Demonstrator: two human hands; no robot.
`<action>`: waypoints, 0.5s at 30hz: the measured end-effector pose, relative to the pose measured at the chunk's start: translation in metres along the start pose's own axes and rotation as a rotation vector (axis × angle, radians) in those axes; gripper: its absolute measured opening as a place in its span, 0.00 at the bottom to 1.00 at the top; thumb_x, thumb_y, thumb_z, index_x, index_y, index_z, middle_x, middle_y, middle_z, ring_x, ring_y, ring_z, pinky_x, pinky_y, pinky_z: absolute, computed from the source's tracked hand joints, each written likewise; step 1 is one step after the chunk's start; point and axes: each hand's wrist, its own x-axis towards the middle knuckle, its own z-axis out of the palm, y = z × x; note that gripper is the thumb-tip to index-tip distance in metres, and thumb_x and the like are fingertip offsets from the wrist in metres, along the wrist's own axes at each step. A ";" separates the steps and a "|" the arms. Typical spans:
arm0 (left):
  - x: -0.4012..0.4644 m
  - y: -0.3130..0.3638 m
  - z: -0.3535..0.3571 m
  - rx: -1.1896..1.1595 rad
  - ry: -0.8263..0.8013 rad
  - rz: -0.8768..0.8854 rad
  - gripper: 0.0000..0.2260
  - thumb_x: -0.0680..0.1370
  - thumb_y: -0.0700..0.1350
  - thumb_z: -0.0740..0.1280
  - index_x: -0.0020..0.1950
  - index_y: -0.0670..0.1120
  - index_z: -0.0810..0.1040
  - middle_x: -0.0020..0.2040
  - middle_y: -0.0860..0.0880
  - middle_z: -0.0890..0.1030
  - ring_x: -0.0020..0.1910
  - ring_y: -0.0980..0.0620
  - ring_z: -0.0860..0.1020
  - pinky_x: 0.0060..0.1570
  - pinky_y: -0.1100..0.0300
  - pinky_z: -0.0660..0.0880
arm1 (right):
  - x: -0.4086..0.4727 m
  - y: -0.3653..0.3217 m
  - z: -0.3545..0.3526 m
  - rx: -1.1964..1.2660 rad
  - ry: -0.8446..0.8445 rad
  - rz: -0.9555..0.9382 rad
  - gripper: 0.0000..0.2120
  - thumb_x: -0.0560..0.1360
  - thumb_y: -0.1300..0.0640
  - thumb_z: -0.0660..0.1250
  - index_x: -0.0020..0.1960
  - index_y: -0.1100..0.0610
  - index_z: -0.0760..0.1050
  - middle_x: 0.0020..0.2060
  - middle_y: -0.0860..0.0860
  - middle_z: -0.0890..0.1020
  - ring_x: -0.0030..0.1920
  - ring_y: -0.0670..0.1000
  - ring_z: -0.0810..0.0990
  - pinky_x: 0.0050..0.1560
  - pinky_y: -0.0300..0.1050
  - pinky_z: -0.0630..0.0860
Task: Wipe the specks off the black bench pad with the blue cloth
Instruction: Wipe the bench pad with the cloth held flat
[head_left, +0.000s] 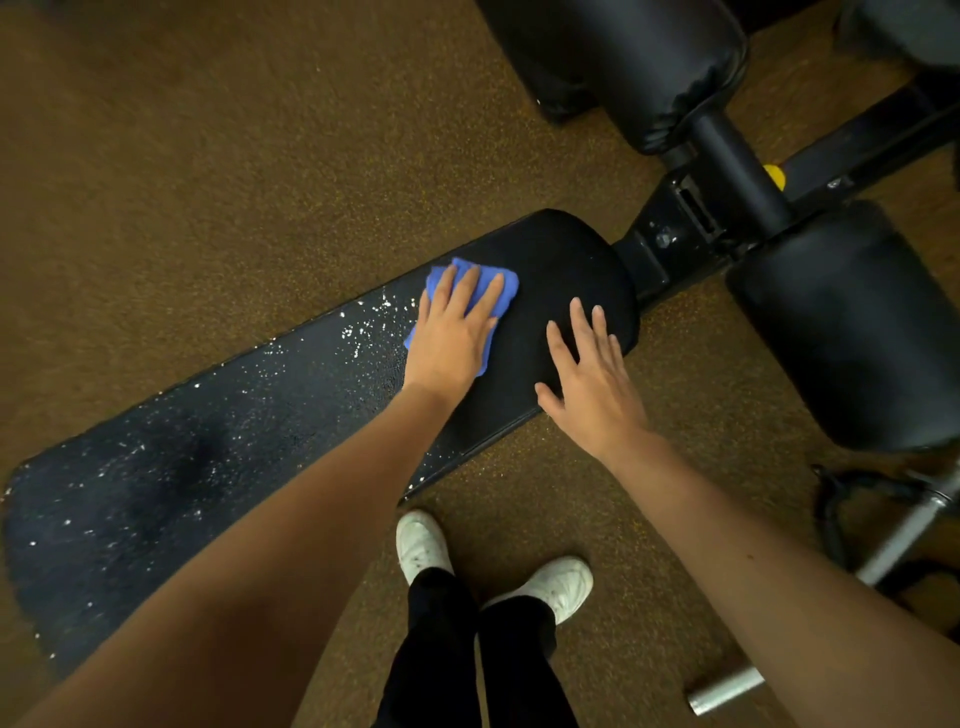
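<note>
A long black bench pad (561, 260) runs from lower left to the upper middle. White specks (363, 325) dot its left and middle stretch, while its right end looks dark and plain. My left hand (452, 338) presses flat on a folded blue cloth (506, 286) lying on the pad, fingers straight, right beside the specks. My right hand (587, 379) rests flat on the pad's right end near its front edge, fingers spread, holding nothing.
Black roller pads (852, 322) and the bench's metal frame (675, 228) stand at the right, with another roller (639, 62) above. A steel bar (904, 530) lies at the lower right. My white shoes (556, 582) stand on brown speckled floor (208, 182) beside the bench.
</note>
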 end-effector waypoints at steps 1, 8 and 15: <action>-0.007 -0.003 0.001 0.013 -0.005 0.036 0.20 0.80 0.48 0.53 0.71 0.44 0.67 0.69 0.38 0.69 0.70 0.35 0.63 0.65 0.39 0.63 | 0.000 -0.001 0.000 -0.005 -0.003 0.005 0.34 0.78 0.48 0.60 0.76 0.56 0.47 0.75 0.58 0.40 0.75 0.59 0.38 0.74 0.55 0.47; 0.019 -0.011 -0.007 -0.028 0.053 -0.151 0.20 0.82 0.45 0.54 0.75 0.47 0.59 0.74 0.41 0.60 0.74 0.40 0.52 0.72 0.46 0.51 | 0.001 -0.004 -0.001 -0.027 -0.011 0.016 0.34 0.78 0.48 0.59 0.76 0.57 0.46 0.75 0.59 0.41 0.75 0.60 0.39 0.73 0.56 0.47; 0.005 -0.016 -0.004 0.059 -0.068 0.127 0.22 0.79 0.50 0.50 0.71 0.45 0.67 0.69 0.41 0.70 0.69 0.37 0.64 0.64 0.42 0.64 | 0.001 -0.006 0.000 -0.020 -0.002 0.019 0.33 0.78 0.49 0.60 0.76 0.57 0.48 0.76 0.59 0.42 0.75 0.61 0.39 0.73 0.57 0.47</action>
